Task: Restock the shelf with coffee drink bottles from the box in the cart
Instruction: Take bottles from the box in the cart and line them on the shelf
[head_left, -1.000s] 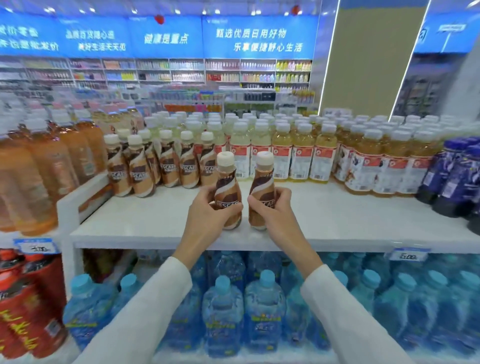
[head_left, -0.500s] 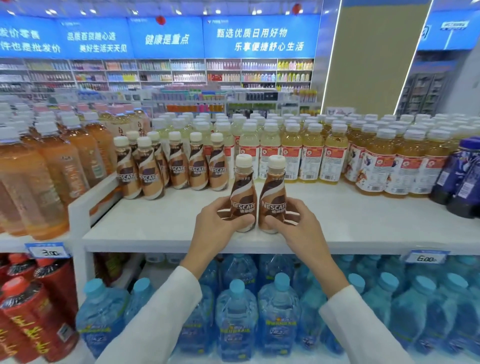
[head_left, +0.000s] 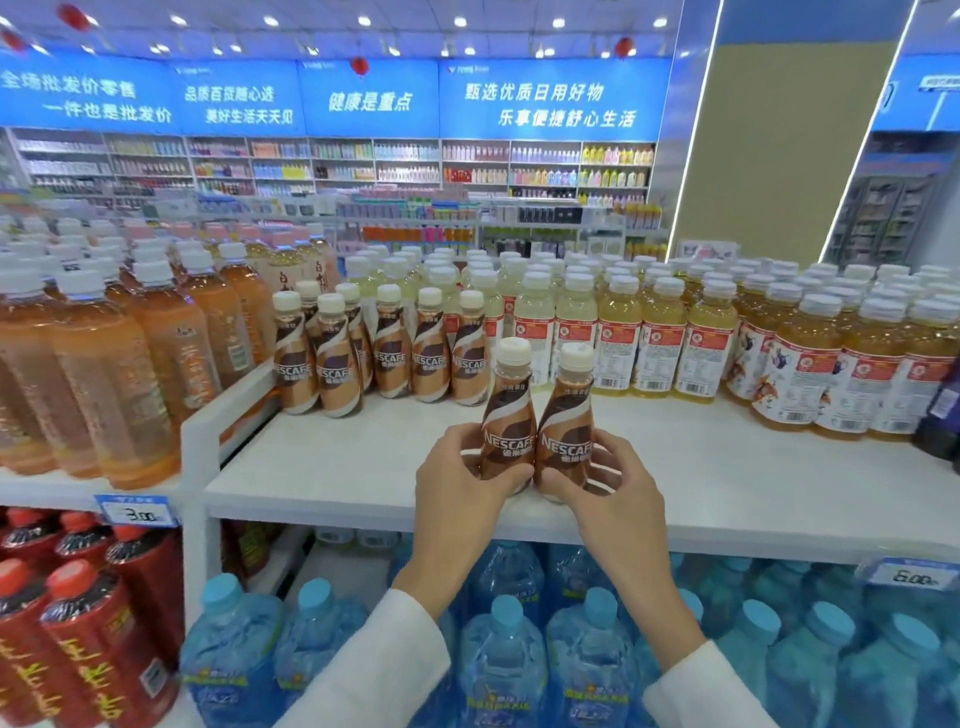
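Two brown Nescafe coffee bottles with cream caps stand side by side near the front of the white shelf (head_left: 322, 483). My left hand (head_left: 462, 488) grips the left bottle (head_left: 510, 415) low on its body. The right bottle (head_left: 567, 421) is gripped the same way by my right hand (head_left: 613, 488). Both bottles are upright and touch each other. A row of several identical coffee bottles (head_left: 374, 358) stands further back on the left of the shelf. The cart and box are out of view.
Yellow drink bottles (head_left: 649, 338) fill the back of the shelf. Orange tea bottles (head_left: 104, 364) crowd the neighbouring shelf on the left. Dark purple bottles (head_left: 943, 410) stand at the right edge. Blue water jugs (head_left: 519, 649) and red bottles (head_left: 78, 623) sit below.
Both hands have slid the two coffee bottles closer together until they touch. The view has shifted, so the shelf and bottles sit a little more to the right.
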